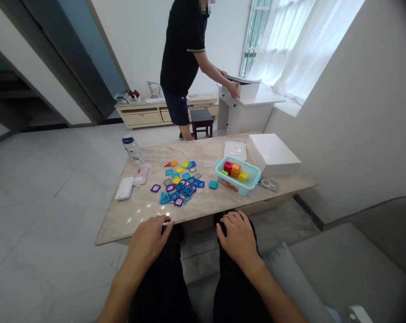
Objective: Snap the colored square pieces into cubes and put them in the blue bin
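Note:
My left hand point(151, 237) is at the table's near edge by my left knee, fingers curled. A small white bit shows between its thumb and forefinger, too small to name. On my right knee point(223, 228) lies my right hand point(238, 235), palm down with fingers stretched out and holding nothing. Beyond my left hand, a loose pile of blue interlocking plastic tiles point(184, 190) spreads over the table, with purple-edged, yellow, grey, orange and red ones among them. A teal tile point(213, 185) lies apart. Red, orange and yellow block cubes point(236, 170) sit in a light-blue basket point(255, 177).
On the table point(122, 224) are a water bottle point(133, 150), a white packet point(124, 189), a pink packet point(141, 176), a clear lid point(236, 150), a white box point(275, 154) and a phone point(268, 184). Behind, a person point(183, 58) holds a drawer point(248, 91) at a white desk.

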The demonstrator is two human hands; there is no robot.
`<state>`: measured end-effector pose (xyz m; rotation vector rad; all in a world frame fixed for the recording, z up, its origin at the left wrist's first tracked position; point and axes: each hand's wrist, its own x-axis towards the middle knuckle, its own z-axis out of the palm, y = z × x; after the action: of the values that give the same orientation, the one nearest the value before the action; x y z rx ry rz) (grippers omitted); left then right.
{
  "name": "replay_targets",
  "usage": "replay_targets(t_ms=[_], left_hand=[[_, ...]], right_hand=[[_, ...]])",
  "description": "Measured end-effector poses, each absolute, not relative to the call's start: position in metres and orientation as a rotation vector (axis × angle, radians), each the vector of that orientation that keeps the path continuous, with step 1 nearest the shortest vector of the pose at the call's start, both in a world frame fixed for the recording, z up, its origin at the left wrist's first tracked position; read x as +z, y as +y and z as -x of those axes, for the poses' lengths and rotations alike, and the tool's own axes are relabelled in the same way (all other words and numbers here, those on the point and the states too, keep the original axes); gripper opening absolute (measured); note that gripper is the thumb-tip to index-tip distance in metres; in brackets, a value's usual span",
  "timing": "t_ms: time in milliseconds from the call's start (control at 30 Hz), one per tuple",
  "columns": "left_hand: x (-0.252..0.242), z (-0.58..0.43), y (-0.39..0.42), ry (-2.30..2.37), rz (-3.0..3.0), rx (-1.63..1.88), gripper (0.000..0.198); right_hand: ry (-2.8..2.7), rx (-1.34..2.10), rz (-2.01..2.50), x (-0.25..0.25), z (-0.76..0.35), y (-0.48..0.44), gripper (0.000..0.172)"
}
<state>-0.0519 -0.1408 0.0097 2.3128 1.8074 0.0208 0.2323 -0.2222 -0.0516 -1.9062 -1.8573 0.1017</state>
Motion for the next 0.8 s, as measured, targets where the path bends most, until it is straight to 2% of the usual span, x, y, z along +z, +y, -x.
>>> replay_targets(t_ms=[300,467,800], left_hand=[[-0.007,0.052,-0.175,1.938,-2.147,0.229,0.043],[-0.004,0.054,-0.179,1.992,-2.123,0.233,0.044],[-0.005,0.062,-0.178,2.03,-2.109,0.195,0.05]], right_hand=[[-1.764,0.255,2.264,-0.034,-0.257,-0.204,0.04],[-1.822,0.131,2.247,-0.036,-0.251,-0.214,0.038],[-1.88,0.101,2.247,-0.028,-0.243,-0.215,0.041]])
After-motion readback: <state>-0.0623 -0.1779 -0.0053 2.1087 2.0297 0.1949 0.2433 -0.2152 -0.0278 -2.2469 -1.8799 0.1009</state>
